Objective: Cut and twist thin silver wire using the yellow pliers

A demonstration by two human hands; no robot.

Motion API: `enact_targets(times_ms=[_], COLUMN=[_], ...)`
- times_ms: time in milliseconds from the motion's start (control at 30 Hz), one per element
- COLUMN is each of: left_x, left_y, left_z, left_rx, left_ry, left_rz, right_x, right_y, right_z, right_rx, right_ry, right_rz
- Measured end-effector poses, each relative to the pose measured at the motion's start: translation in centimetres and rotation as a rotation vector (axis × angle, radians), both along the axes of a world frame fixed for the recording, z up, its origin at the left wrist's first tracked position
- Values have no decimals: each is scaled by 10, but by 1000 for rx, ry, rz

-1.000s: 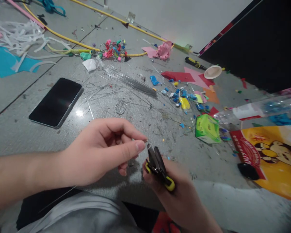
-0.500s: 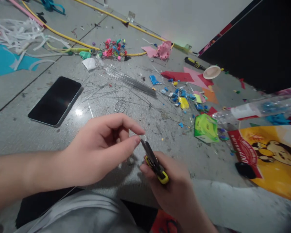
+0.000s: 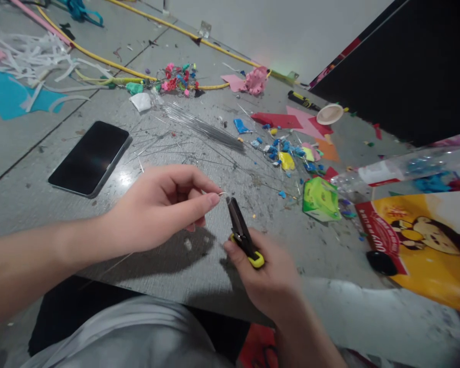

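Observation:
My left hand (image 3: 176, 207) pinches a thin, pale wire (image 3: 223, 193) between thumb and index finger. The wire curves out from the fingertips toward the jaws of the pliers (image 3: 240, 225), which have dark metal jaws and yellow-edged grips. Wrapped around those grips is my right hand (image 3: 268, 276), with the jaws pointing up and away from me. Whether the jaws touch the wire I cannot tell. Beyond my left hand, a bundle of straight metal wires (image 3: 205, 128) lies on the grey table (image 3: 168, 271), and a small wire ring (image 3: 189, 160) shows partly behind the knuckles.
A black phone (image 3: 90, 158) lies at the left. Blue and yellow clay bits (image 3: 286, 161), a green box (image 3: 321, 200), a plastic bottle (image 3: 381, 173) and a yellow bag (image 3: 433, 240) stretch along the right. White strips (image 3: 30, 56) and a yellow cord (image 3: 99, 62) are farther back.
Both hands have moved slightly up in the view, farther from my body. The gap between my left fingertips and the pliers has widened a little, and more of the wire shows.

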State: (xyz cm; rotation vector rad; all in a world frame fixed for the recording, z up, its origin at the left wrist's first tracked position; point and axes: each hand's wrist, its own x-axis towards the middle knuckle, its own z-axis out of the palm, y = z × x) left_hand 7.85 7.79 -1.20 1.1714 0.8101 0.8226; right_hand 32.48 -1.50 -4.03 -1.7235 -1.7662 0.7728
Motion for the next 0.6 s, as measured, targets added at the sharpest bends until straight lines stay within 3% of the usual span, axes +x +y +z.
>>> enact_targets(times_ms=[267,600], left_x=[-1,3], left_y=[-1,-6], left_z=[-7,-5], left_rx=[134,80], left_ry=[119,12], left_rz=[56,87], right_x=[-1,-3], right_y=[1,0], right_z=[-2,-4], right_rx=[25,94], right_ry=[18,-34], right_rz=[11,30])
